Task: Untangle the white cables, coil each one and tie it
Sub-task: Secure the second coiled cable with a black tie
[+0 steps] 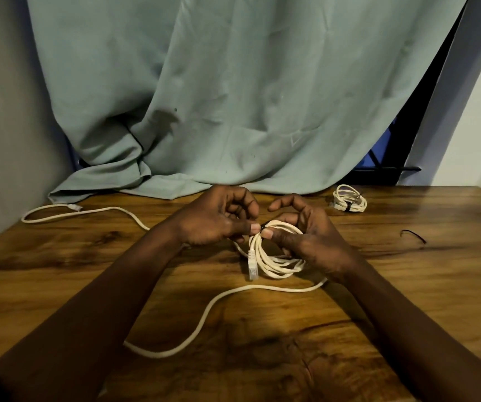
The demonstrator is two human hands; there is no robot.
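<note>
Tying step: my left hand pinches the tie at the coil top, my right hand grips the coil; next, cinch it snug

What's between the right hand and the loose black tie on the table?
Nothing: bare tabletop separates right hand and black tie, in the head view.

Green curtain behind wooden table

Loose cable snakes across table, bare wood right — curtain behind
</note>
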